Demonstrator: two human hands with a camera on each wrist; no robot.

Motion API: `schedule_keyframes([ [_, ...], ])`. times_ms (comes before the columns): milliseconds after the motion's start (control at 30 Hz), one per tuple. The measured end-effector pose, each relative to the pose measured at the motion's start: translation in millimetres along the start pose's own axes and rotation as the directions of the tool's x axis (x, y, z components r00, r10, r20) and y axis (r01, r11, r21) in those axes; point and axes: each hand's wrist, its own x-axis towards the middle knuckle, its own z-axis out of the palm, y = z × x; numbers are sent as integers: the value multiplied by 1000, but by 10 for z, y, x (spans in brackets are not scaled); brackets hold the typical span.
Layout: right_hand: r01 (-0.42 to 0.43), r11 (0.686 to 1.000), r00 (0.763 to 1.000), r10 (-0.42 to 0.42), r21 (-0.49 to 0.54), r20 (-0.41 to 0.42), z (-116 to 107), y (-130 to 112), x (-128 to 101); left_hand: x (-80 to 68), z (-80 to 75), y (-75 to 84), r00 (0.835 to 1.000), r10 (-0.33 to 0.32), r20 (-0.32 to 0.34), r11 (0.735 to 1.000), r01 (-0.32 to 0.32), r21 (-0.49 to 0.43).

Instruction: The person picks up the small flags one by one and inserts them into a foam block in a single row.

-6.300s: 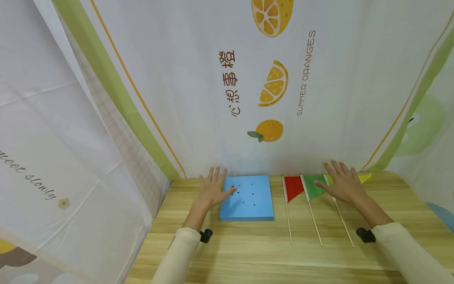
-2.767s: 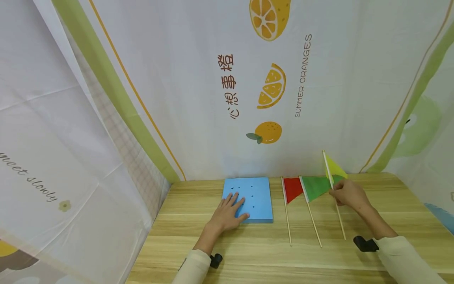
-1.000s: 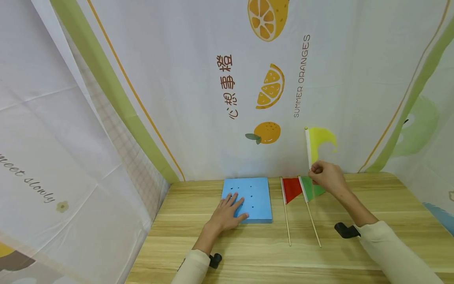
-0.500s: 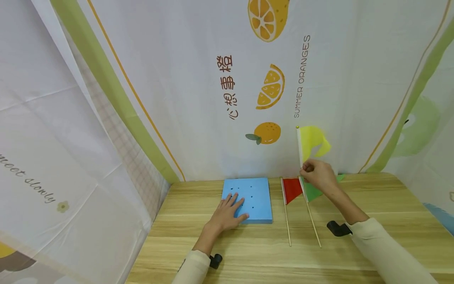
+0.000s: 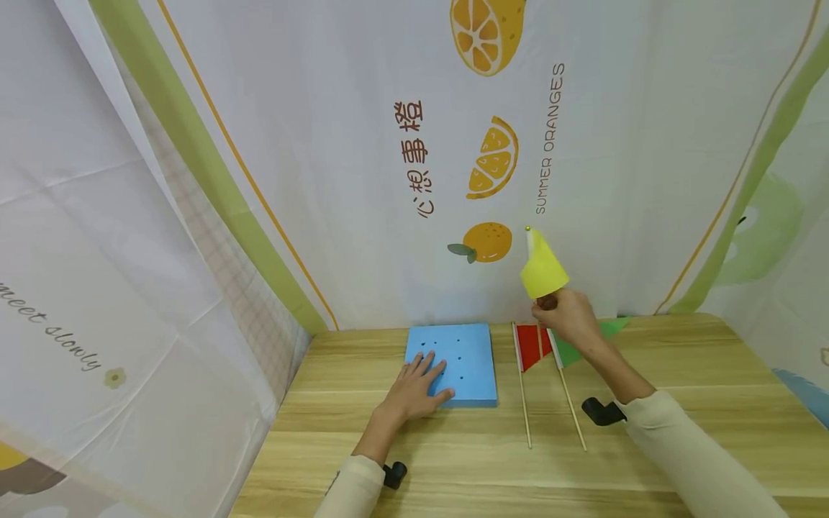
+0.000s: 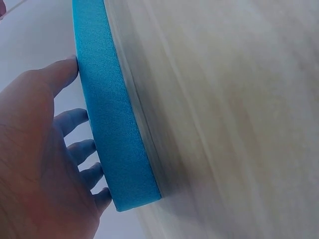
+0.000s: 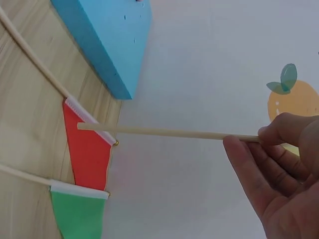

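My right hand (image 5: 566, 316) pinches the wooden stick of a small yellow flag (image 5: 544, 270), held roughly upright above the table. In the right wrist view the bare stick (image 7: 174, 133) extends from the thumb and fingers, its lower end in the air. Beneath it lie a red flag (image 5: 532, 345) and a green flag (image 5: 570, 349), which the right hand partly hides. My left hand (image 5: 414, 388) rests with spread fingers on a blue foam block (image 5: 476, 367) with several small holes. The left wrist view shows the fingertips at the block's (image 6: 112, 109) top edge.
The wooden table (image 5: 453, 467) ends at the back against a white curtain (image 5: 363, 273) printed with oranges. Another curtain (image 5: 129, 288) hangs at the left. Black camera mounts (image 5: 602, 411) stick out from both wrists.
My right hand has lifted the yellow flag off the table and carried it left, from over the green flag to over the red one. The left hand moved onto the block earlier and stays there.
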Motion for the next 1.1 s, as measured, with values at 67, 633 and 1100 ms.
schedule_keyframes([
  [67,3,1000,1000,-3,2,0,29,-17,13,-4,1,1,1000,-2,3,1000,2,2],
  [633,47,997,999,-46,57,-17,224,-166,113,8,10,48,1000,-7,4,1000,7,-2],
  [1100,73,992,997,-71,103,-25,380,-218,179,11,19,84,1000,-1,2,1000,1,1],
])
